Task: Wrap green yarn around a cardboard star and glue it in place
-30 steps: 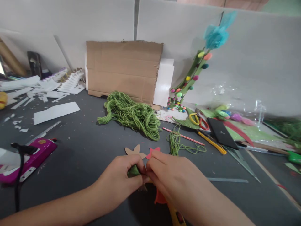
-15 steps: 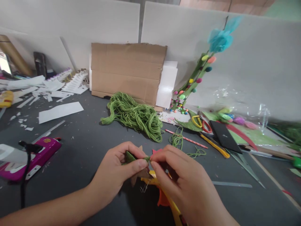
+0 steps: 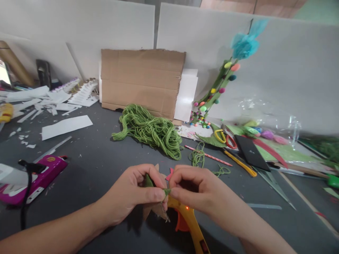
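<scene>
My left hand is closed on a jagged cardboard piece, which has pointed tips and is partly covered in green. Green yarn is wound around one tip of it, between my two hands. My right hand pinches at that yarn with thumb and forefinger, almost touching the left fingertips. Below lies a yellow glue gun with an orange trigger and a lit red light; its front end is hidden behind the cardboard piece and my hands. A small pink-red scrap shows behind the fingers.
A heap of green yarn lies ahead, before a leaning cardboard sheet. Scissors, a striped pencil, a yellow cutter and a black phone-like slab lie right. A magenta device with a black cable sits left.
My right hand has turned and dropped slightly, its fingers now pinching close by the wrapped tip. The cardboard piece has tilted in my left hand, and more of the glue gun shows.
</scene>
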`<state>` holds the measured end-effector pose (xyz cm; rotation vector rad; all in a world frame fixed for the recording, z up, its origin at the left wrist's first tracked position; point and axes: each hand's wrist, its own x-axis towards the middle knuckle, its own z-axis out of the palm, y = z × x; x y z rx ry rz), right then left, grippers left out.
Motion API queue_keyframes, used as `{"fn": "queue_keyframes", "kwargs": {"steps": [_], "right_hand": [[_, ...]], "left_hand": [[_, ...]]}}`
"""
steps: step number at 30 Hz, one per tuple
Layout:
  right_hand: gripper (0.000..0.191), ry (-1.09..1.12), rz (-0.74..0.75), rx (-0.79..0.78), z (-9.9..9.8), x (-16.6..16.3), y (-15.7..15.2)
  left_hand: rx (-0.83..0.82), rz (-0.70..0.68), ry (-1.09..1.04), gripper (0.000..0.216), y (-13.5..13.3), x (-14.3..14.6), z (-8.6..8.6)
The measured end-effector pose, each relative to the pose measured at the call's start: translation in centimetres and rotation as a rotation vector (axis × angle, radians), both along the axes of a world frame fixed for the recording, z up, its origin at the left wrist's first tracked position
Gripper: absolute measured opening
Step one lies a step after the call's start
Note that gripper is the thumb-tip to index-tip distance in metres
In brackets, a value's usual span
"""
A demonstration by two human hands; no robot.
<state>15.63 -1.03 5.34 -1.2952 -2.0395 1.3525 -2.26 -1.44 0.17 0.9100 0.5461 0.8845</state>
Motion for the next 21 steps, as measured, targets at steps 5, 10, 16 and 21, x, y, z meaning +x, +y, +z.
{"fn": "queue_keyframes", "kwargs": {"steps": [5,10,16,21], "right_hand": [[0.014,-0.181,0.224,0.241,0.5,0.8,0.1],[0.012,-0.441,0.383,0.463,0.3,0.7,0.1],[0.012,-0.703,0.351,0.761,-1.8,-0.3,-0.7],[0.016,-0.709,0.067,1.051,-1.9,-1.6,-2.0]], "left_hand": [[0.052,-0.125,0.310,0.014,-0.2,-0.3,1.1],[0.208,-0.102,0.693,0.008,-0.4,0.2,1.4],[0.234,0.076,0.752,0.016,-0.5,1.2,-0.4],[0.095,0.238,0.616,0.015,-0.5,1.1,0.3]]}}
